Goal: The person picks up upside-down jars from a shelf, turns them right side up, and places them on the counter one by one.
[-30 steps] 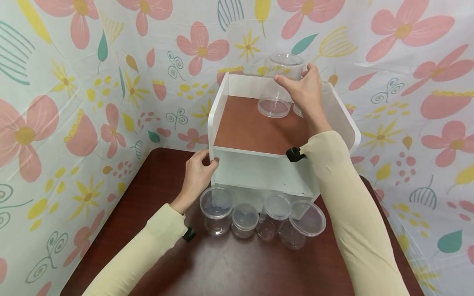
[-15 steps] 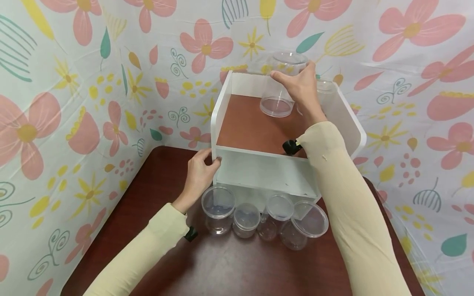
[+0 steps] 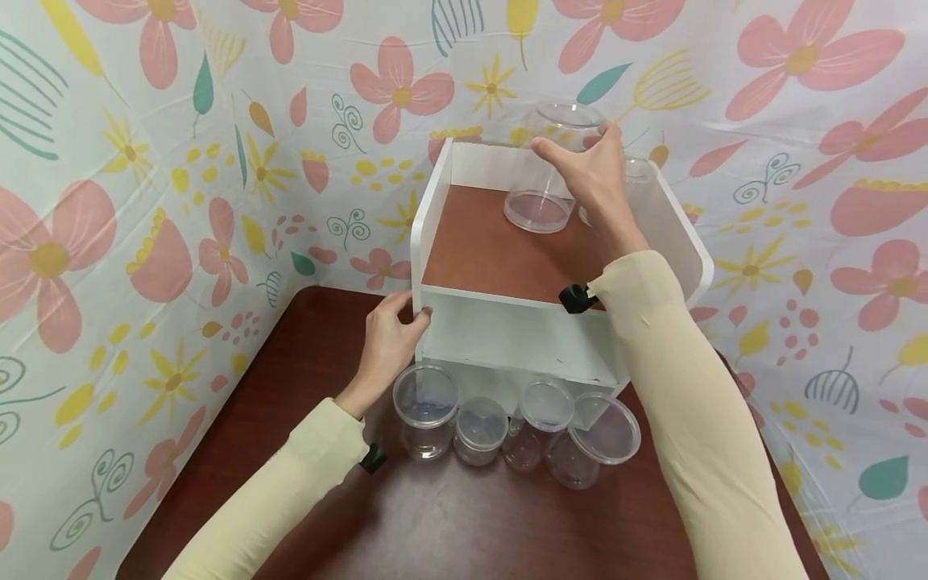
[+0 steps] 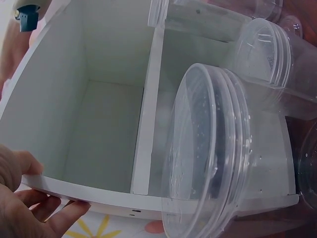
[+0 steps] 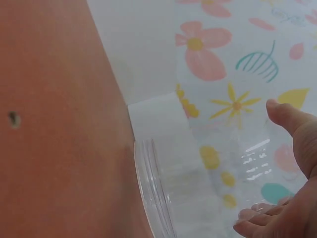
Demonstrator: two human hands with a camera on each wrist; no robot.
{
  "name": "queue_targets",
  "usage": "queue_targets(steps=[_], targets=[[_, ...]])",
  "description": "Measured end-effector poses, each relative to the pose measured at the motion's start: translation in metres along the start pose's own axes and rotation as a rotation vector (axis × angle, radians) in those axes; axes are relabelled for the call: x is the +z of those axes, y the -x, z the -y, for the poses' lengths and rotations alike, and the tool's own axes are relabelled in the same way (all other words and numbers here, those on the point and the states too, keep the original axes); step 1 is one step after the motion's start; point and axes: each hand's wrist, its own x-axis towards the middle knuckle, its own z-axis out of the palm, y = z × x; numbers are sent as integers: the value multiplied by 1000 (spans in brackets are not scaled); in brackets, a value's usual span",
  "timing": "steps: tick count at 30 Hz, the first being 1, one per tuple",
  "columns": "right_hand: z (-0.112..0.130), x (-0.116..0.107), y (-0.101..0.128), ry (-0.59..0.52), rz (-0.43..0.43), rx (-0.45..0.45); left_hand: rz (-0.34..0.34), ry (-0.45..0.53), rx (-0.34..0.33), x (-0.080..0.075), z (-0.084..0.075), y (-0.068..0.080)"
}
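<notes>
On the brown top of a white shelf unit (image 3: 478,296), my right hand (image 3: 590,169) grips a tall clear plastic jar (image 3: 538,181) near its upper end, thumb on one side and fingers on the other. The jar's ridged rim (image 5: 156,191) is at the brown surface in the right wrist view. My left hand (image 3: 387,338) holds the front edge of the unit's left side panel, its thumb inside and fingers outside. A second clear jar (image 3: 638,171) stands behind my right wrist, partly hidden.
Several clear lidded jars stand in a row on the dark red table before the unit: a large one (image 3: 426,403), a small one (image 3: 481,435), another (image 3: 545,407) and a wide-lidded one (image 3: 607,431). Flowered cloth (image 3: 290,161) hangs close behind.
The head view shifts slightly. Both hands keep their holds, and the gripped jar stays in nearly the same place on the shelf top.
</notes>
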Motion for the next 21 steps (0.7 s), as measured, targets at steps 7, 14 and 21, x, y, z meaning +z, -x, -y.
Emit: queue_targets(steps=[7, 14, 21], targets=[[0, -13, 23, -90, 1, -29, 10, 6, -2, 1, 1, 1], [0, -33, 45, -163, -33, -75, 4, -6, 8, 0, -1, 0], [-1, -51, 68, -253, -14, -111, 2, -10, 11, 0, -2, 0]])
